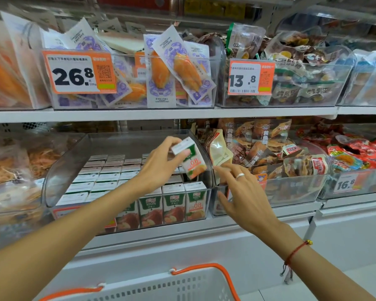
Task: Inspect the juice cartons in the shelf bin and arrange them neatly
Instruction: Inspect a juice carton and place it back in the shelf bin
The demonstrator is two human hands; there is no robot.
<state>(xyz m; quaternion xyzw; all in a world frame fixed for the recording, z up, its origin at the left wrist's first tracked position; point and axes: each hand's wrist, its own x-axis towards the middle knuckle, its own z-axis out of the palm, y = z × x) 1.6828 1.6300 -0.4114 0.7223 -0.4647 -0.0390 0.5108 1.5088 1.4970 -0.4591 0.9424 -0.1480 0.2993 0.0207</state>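
On the lower shelf, centre: clear shelf bin [59,170] packed with rows of juice cartons [109,174], white tops up, green-and-fruit fronts showing through the near wall. Front row upright and side by side; far right carton there carrying an orange label unlike its neighbours.

Above the bin's right end: left hand [159,161] lifted, grip pinching one juice carton [190,157] by its white top, thumb on the near side, fingers curled over the far edge. Carton tilted, bottom swung toward the near right, clear of the rows below, just beside the bin's curved right wall.

Just right of that: right hand [243,190] with fingers spread and relaxed, holding nothing, silver ring [240,175] on one finger, red string bracelet [295,252] at the wrist. Fingertips near the divide between the juice bin and the neighbouring bin of snack packets [269,148]; touching or not, cannot tell.

Further right: bin of red packets [360,153] with a 16.8 price tag [345,184]. Upper shelf: bins of pouches with price tags 26.8 [74,72] and 13.8 [245,78].

Nearest, bottom edge: white shopping basket [161,287] with orange handles.
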